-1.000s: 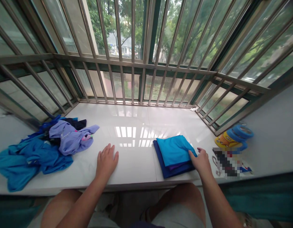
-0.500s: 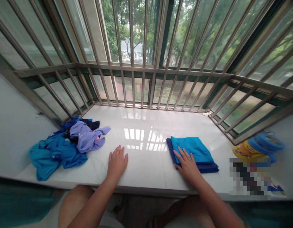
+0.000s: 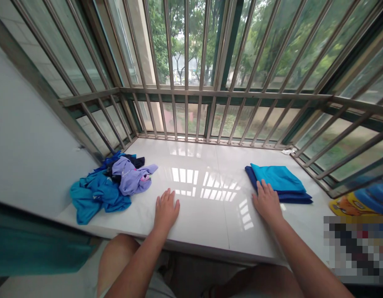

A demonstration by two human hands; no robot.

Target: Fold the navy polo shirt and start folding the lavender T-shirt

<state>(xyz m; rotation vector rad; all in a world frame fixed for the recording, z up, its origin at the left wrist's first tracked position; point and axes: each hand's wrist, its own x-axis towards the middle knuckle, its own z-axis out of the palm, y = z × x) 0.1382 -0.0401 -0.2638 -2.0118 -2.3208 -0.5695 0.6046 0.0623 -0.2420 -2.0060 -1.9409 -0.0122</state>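
Left of the left hand, a heap of unfolded clothes lay on the white sill. That hand rested flat, fingers spread, holding nothing, near the front edge. Bare sill stretched rightward to the right hand, whose open fingers touched the folded stack near the window bars.

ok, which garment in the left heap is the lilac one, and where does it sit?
The lilac top, on the heap's right side nearest the left hand. The rest of the heap is blue or dark; the folded stack lies apart by the right hand.
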